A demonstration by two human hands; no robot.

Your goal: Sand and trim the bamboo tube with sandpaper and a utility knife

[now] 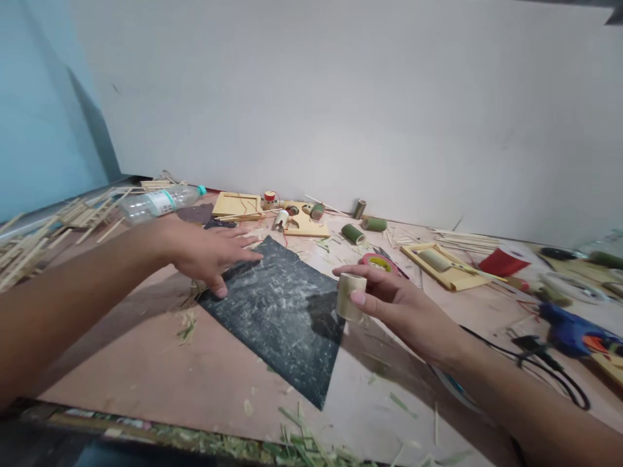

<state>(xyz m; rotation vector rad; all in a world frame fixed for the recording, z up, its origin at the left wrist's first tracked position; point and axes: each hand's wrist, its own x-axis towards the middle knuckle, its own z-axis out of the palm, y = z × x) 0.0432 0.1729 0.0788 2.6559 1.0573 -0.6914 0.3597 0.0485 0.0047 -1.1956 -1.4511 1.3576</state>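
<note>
A dark sheet of sandpaper [282, 318], dusted with pale powder, lies flat on the table in front of me. My left hand [209, 256] is over its far left corner, fingers spread and holding nothing; whether the fingertips press on it I cannot tell. Between the thumb and fingers of my right hand [389, 301] is a short, pale bamboo tube [349, 299], held upright above the sheet's right corner. Its open top faces up, and its shadow falls on the sandpaper.
Bamboo sticks [43, 240] and a plastic bottle [163, 202] lie at left. Along the back are green bamboo pieces [374, 224] and a wooden board [311, 224]. At right are pink tape [379, 261], a wooden frame [462, 279] and a blue glue gun [569, 329] with its black cord.
</note>
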